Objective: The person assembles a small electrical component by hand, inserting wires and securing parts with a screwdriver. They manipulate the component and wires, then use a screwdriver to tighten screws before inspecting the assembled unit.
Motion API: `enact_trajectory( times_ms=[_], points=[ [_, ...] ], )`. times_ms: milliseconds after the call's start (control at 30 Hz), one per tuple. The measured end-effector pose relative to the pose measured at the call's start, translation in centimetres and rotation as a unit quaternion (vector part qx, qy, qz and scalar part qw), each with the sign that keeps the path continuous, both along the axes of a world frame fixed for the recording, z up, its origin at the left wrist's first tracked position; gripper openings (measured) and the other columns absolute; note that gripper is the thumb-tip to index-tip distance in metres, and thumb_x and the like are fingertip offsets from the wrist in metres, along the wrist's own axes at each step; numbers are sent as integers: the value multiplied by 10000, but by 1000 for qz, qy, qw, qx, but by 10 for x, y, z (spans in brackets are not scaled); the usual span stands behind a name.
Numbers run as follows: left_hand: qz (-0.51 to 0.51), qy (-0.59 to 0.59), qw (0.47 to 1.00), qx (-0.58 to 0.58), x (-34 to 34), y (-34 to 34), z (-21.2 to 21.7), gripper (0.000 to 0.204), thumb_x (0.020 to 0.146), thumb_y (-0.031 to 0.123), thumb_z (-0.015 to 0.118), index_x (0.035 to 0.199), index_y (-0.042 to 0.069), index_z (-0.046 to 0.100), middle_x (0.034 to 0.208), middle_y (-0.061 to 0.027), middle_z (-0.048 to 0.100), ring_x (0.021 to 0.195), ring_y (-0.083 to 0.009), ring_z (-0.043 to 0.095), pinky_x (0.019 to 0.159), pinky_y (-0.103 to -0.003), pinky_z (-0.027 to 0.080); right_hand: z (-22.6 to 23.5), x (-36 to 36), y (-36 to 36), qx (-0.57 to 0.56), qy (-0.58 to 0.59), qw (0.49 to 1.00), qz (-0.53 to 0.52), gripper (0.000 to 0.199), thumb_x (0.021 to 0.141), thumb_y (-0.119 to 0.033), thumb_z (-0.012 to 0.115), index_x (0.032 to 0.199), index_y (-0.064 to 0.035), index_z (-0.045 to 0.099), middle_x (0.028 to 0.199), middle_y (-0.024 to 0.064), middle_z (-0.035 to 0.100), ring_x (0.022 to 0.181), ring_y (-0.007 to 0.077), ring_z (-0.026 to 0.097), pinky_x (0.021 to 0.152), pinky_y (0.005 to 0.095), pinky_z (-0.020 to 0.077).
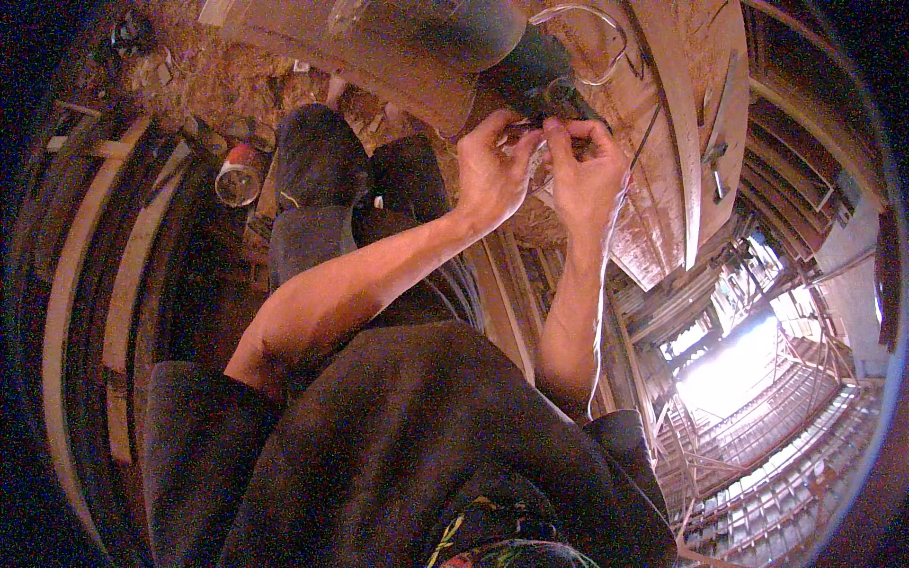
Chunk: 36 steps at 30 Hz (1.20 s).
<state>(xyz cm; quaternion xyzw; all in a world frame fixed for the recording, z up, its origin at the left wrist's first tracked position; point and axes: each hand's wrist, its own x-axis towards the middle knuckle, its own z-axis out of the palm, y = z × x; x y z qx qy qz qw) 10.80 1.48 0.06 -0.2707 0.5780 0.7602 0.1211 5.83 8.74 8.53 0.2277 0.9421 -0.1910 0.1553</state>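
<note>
My left hand (494, 170) and my right hand (582, 175) are raised close together, thumbs and fingers pinched toward each other. What sits between the fingertips is small and dark, too unclear to name. Right behind them is a dark machine part (530, 76) beside a large rounded metal housing (445, 33). Beyond my right hand a pale cable (620, 47) loops over a wooden board. Along my right forearm runs a thin whitish strand (598, 331).
Wide boards (653, 142) lean at the right. Stacked planks (123, 284) stand at the left, near a red-and-white can (240, 178). Sawdust and wood scraps (199, 66) cover the ground ahead. Bright light comes through an opening (734, 369) at the lower right.
</note>
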Motion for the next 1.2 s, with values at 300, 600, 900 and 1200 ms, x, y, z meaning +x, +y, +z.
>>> enact_trajectory(
  times_ms=[300,600,900,1200],
  points=[
    [4,5,1000,-5,-3,-2,6,215,878,143,728,981,-39,682,895,-193,723,812,-263,708,748,-357,538,2,-8,5,61,35,969,236,245,939,-235,640,896,5,630,814,241,663,746,416,650,672,474,494],
    [-24,-9,1000,-2,-8,-10,13,159,876,88,721,977,-33,698,911,-125,740,810,-175,680,753,-307,539,3,-13,19,20,60,953,296,233,926,-231,665,898,0,657,813,203,663,719,404,636,678,468,495],
    [-24,-7,1000,1,-7,-9,11,233,879,141,734,1009,-51,708,950,-189,739,870,-264,727,792,-360,552,-1,-6,17,-41,33,991,124,204,868,-190,774,890,-8,685,824,99,701,733,165,657,682,314,520],
    [-16,-1,1000,7,-11,-11,17,165,877,120,741,938,-28,703,873,-132,735,778,-190,687,730,-327,547,-4,1,20,-29,119,977,173,156,851,-123,772,939,0,733,914,117,735,837,217,699,755,325,545]
  ],
)
